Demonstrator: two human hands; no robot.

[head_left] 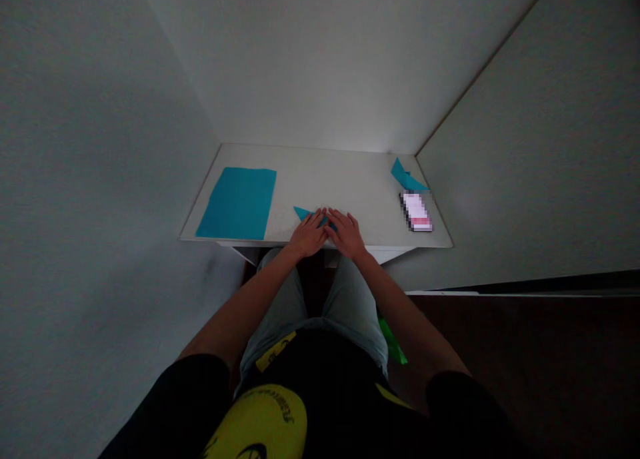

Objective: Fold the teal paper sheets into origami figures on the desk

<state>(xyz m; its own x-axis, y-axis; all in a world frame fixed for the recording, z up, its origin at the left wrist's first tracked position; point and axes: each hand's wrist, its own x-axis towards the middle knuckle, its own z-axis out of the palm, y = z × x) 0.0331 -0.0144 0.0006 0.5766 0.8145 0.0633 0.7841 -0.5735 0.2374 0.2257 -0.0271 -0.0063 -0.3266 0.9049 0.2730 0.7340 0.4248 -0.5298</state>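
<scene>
A small piece of folded blue paper (301, 212) lies at the front edge of the white table, mostly hidden beneath my hands. Its pointed left tip shows. My left hand (309, 235) lies over its middle, fingers stretched out and pressing down. My right hand (346, 233) rests flat on the right part, fingers extended, with the fingertips of both hands almost meeting. How the paper is folded under the fingers cannot be made out.
Blue sheets (240, 202) lie flat at the table's left. A folded blue paper boat (406, 177) sits at the back right, behind a phone (417, 211) with its screen lit. Walls enclose the white table (340, 169) at the back and sides. Something green (393, 340) is below, by my leg.
</scene>
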